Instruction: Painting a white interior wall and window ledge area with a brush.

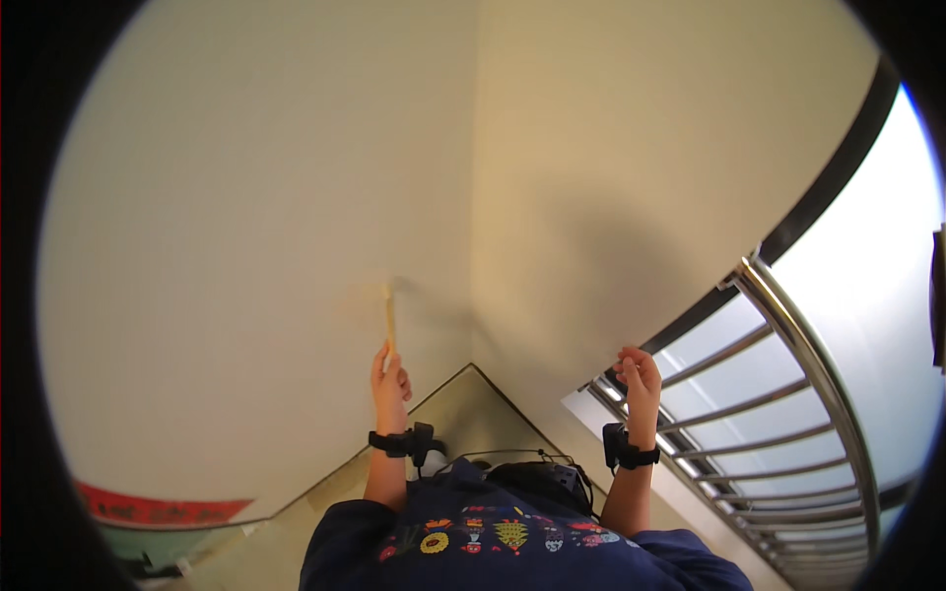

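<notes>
On wall (246,197): left hand (390,379) gripping stick (390,320).

Looked like the inside of a plain room in a home or flat, right up in a corner. 2 bare cream walls (246,197) met in a corner seam just right of the left hand (390,379), which held a thin brush-like stick (390,320) up against the wall. Below the hands sat a pale floor or ledge. Right of the right hand (639,379) was a window (867,295) with a dark frame and a shiny steel railing (808,345) across it. Down low, left of the left hand, a red strip (158,510) ran along the wall.
</notes>
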{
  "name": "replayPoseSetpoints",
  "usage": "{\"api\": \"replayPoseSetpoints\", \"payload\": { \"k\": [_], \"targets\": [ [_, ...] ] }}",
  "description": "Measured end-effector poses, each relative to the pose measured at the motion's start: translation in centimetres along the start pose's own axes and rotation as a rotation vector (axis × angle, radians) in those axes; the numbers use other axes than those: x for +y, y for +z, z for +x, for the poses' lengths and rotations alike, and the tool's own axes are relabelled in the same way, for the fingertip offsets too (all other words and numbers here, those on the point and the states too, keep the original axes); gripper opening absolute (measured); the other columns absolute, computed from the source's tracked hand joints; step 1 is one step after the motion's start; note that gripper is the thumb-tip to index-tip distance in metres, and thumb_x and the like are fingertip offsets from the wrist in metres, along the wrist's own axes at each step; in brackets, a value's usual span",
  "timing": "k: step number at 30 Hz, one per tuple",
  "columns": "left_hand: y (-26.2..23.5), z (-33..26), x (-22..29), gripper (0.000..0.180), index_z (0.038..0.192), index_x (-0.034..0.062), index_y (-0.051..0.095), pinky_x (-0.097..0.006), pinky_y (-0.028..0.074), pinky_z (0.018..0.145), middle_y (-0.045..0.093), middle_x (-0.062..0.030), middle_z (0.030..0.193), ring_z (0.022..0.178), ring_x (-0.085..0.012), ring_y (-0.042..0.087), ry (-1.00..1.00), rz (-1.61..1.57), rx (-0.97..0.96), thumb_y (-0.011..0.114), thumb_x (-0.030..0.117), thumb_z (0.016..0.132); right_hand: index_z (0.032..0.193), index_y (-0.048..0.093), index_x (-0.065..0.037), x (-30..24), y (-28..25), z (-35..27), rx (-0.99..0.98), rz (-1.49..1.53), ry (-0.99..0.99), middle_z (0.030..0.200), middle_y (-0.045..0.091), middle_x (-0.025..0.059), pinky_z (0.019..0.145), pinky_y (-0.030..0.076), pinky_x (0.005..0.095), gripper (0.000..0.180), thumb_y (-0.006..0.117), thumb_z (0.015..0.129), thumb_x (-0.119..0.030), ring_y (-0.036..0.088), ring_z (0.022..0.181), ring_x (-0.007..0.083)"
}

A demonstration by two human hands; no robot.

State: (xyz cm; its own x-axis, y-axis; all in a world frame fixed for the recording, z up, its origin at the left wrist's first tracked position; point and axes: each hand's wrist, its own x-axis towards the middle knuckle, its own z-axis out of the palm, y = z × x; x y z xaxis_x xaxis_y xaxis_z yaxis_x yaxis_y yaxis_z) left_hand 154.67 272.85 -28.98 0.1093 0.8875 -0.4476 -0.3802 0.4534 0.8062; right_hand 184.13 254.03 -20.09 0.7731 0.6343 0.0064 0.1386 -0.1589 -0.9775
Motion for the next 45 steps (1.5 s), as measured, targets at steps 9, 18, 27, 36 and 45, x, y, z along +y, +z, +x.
{"api": "replayPoseSetpoints", "payload": {
  "k": [9, 18, 27, 36, 45],
  "targets": [
    [10.6, 3.6, 2.8, 0.037, 0.124, 0.0142, 0.043, -0.017, 0.021, 0.036, 0.032, 0.006, 0.054, 0.041, -0.0022, 0.027, 0.05, 0.104, -0.434, 0.049, 0.021, 0.088, 0.099, 0.055, 0.001, -1.8, -4.2, -6.9, 0.404, -0.004, -0.017, 0.09, 0.058, 0.0047, 0.066, 0.042, 0.022, 0.021, 0.05, 0.086, -0.015, 0.054, 0.077, 0.0104],
    [15.5, 4.4, 2.5, 0.037, 0.124, 0.0142, 0.044, -0.017, 0.02, 0.035, 0.032, 0.0062, 0.053, 0.04, -0.0021, 0.026, 0.007, 0.222, -0.652, 0.049, 0.021, 0.088, 0.101, 0.055, -0.003, -1.8, -4.4, -15.0, 0.673, 0.0, 0.023, 0.092, 0.058, 0.005, 0.066, 0.044, 0.0229, 0.022, 0.051, 0.086, -0.019, 0.056, 0.078, 0.0111],
    [14.6, -1.5, -2.9, 0.041, 0.126, 0.0103, 0.042, -0.017, 0.022, 0.036, 0.033, 0.0075, 0.051, 0.041, -0.0012, 0.026, -0.053, 0.319, -0.92, 0.051, 0.023, 0.088, 0.102, 0.055, -0.002, -1.0, -2.4, -23.1, 0.928, -0.05, 0.138, 0.094, 0.058, 0.0051, 0.067, 0.045, 0.0227, 0.022, 0.05, 0.086, -0.016, 0.057, 0.077, 0.0109],
    [15.3, -4.1, -4.1, 0.037, 0.122, 0.0157, 0.048, -0.018, 0.02, 0.034, 0.032, 0.0081, 0.052, 0.04, -0.0013, 0.026, -0.38, 0.477, -1.281, 0.053, 0.02, 0.086, 0.102, 0.055, -0.002, -1.6, -0.6, -26.0, 1.025, -0.063, 0.16, 0.094, 0.058, 0.0046, 0.067, 0.045, 0.0227, 0.022, 0.05, 0.086, -0.015, 0.056, 0.077, 0.0108],
    [12.3, 5.4, -1.7, 0.04, 0.127, 0.0127, 0.041, -0.018, 0.019, 0.033, 0.029, 0.0067, 0.053, 0.041, -0.0026, 0.022, -0.239, 0.336, -0.918, 0.048, 0.022, 0.089, 0.102, 0.055, -0.002, -1.4, 0.1, -24.7, 1.006, -0.046, 0.136, 0.094, 0.058, 0.0046, 0.067, 0.044, 0.0227, 0.023, 0.051, 0.086, -0.018, 0.056, 0.078, 0.0106]
  ]
}}
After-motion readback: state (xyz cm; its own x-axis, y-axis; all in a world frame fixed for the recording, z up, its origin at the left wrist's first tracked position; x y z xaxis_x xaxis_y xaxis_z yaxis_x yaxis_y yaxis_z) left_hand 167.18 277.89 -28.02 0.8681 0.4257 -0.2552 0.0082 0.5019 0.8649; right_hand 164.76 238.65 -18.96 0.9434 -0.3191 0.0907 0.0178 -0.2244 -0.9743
